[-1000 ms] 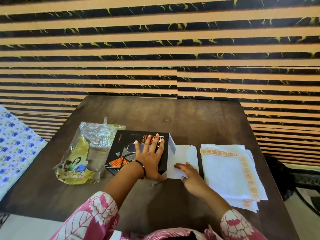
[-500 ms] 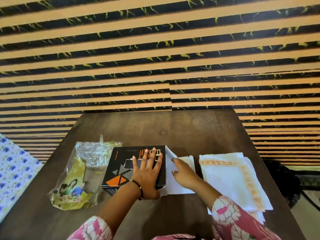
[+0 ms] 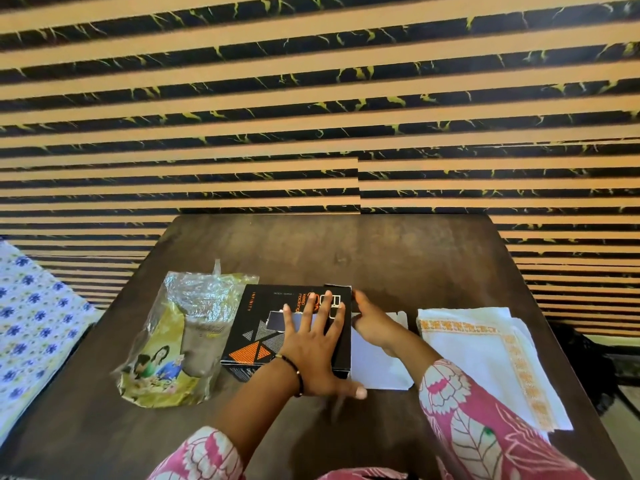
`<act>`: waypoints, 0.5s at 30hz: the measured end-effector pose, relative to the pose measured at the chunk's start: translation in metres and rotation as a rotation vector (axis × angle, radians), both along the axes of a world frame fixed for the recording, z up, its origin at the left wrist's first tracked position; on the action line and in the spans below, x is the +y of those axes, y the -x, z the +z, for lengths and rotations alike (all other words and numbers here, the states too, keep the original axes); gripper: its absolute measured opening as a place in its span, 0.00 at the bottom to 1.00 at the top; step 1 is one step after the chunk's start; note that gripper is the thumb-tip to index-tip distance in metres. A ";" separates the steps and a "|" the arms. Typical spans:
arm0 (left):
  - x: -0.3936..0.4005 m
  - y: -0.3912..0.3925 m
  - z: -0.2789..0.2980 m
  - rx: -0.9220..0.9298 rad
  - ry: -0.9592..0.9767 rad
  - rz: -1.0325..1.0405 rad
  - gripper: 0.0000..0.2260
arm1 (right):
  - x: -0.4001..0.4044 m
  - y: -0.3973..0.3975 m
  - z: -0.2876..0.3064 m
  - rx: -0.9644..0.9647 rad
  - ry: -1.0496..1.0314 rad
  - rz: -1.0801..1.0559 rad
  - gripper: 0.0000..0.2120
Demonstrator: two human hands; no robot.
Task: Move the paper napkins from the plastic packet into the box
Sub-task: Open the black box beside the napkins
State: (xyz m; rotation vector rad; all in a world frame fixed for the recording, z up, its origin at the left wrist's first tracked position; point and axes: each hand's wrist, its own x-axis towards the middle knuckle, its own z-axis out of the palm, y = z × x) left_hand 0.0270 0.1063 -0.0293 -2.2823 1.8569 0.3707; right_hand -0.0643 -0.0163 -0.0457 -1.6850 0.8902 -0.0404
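A black box (image 3: 258,327) with orange triangles lies flat in the middle of the dark table (image 3: 346,251). My left hand (image 3: 317,344) rests flat on its top, fingers spread. My right hand (image 3: 372,322) is at the box's right end, fingers on the small side flap, above the white opened flap (image 3: 377,370) that lies on the table. A crumpled yellow and clear plastic packet (image 3: 173,341) lies left of the box. A stack of white paper napkins (image 3: 485,355) with orange borders lies to the right of my right hand.
A striped orange and black wall stands right behind the table. A blue-flowered white cloth (image 3: 31,327) is at the left edge. A dark object (image 3: 578,362) sits beyond the table's right edge.
My right hand has moved from the white flap on the table up to the box's right end. My left hand has stayed flat on the box. The camera has tilted up.
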 end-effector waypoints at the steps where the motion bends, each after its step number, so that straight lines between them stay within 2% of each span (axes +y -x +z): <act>1: 0.000 -0.001 -0.002 0.008 0.023 0.007 0.56 | -0.003 -0.001 0.002 0.007 -0.015 0.019 0.30; 3: 0.000 -0.001 -0.004 0.008 0.061 0.017 0.52 | -0.009 -0.001 0.007 0.014 -0.031 0.040 0.31; 6: 0.000 0.001 -0.006 0.007 0.111 0.042 0.47 | -0.011 0.003 0.012 0.018 -0.017 0.032 0.28; 10: -0.002 0.002 -0.009 0.008 0.124 0.062 0.45 | -0.007 0.034 0.009 0.091 0.260 -0.028 0.24; 13: -0.003 0.001 -0.011 -0.007 0.138 0.064 0.44 | -0.001 0.074 0.017 0.058 0.357 -0.117 0.20; 15: -0.004 0.001 -0.013 -0.016 0.153 0.062 0.45 | 0.006 0.106 0.021 0.158 0.465 -0.124 0.20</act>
